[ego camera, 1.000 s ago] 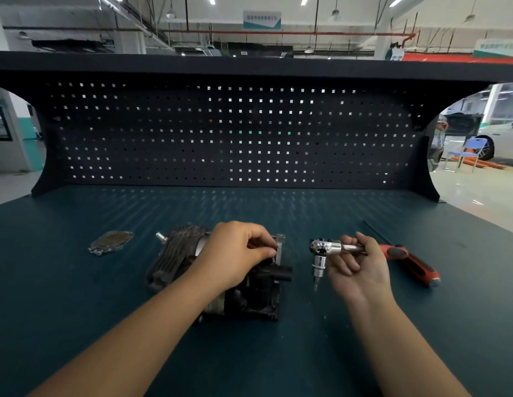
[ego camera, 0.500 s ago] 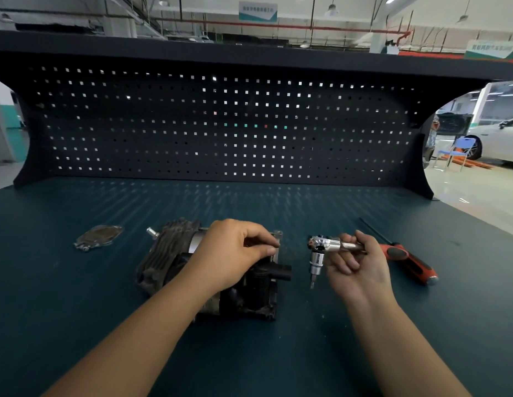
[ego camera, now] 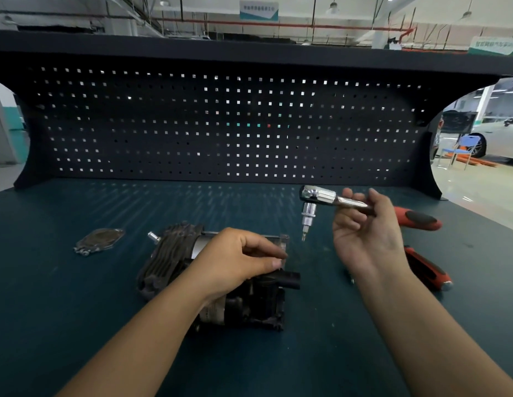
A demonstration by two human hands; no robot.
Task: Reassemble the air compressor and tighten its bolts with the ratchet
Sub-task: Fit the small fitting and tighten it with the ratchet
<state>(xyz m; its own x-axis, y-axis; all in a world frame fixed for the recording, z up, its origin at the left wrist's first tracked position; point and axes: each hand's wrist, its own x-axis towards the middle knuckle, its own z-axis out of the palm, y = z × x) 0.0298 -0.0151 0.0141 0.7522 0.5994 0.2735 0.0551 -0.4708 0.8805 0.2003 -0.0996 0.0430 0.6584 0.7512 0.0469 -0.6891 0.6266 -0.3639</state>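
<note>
2 hands work apart: the left hand (ego camera: 238,259) curls over the top of the air compressor (ego camera: 169,262), which lies on the workbench (ego camera: 77,310), and the right hand (ego camera: 367,236) grips the ratchet (ego camera: 316,194) by its metal shank, held up with the bit pointing down just beside the compressor's far right corner. Cast and ribbed, the compressor is probably heavy and stiff, so pressing down on its housing should steady it; the ratchet likely turns best gripped further back on its red handle.
</note>
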